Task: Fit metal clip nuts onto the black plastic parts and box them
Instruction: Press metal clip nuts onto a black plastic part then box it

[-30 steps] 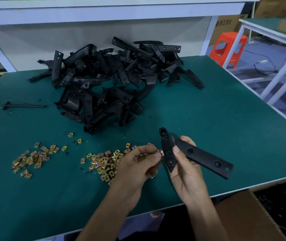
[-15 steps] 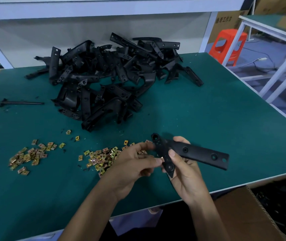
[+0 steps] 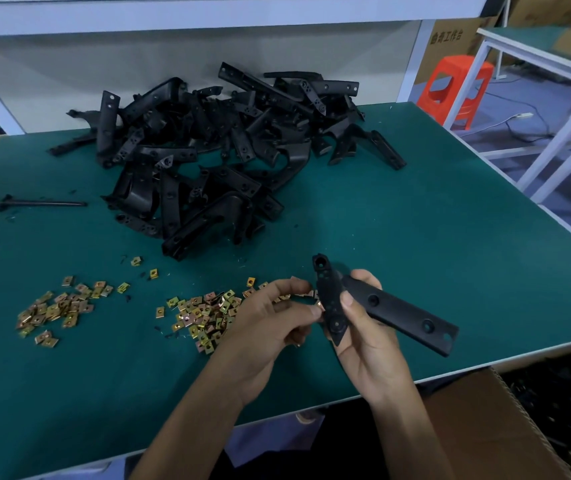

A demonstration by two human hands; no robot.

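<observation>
My right hand [image 3: 369,344] grips a black plastic part [image 3: 398,311], a flat bar with holes and a short cross arm, above the table's near edge. My left hand [image 3: 270,323] pinches a brass-coloured clip nut [image 3: 317,308] against the left side of the part's cross arm. Several more clip nuts lie in a loose pile [image 3: 208,315] just left of my left hand. A second pile of clip nuts [image 3: 55,310] sits farther left. A big heap of black plastic parts [image 3: 214,147] covers the back middle of the green table [image 3: 433,237].
A cardboard box [image 3: 485,431] stands below the table's near right edge, with black parts dimly visible beside it. A thin black rod [image 3: 45,203] lies at the left. An orange stool [image 3: 457,88] and a white-framed table [image 3: 561,84] stand to the right.
My right hand has tilted the black part slightly. My left hand stays against its cross arm with the clip nut. The view has shifted a little.
</observation>
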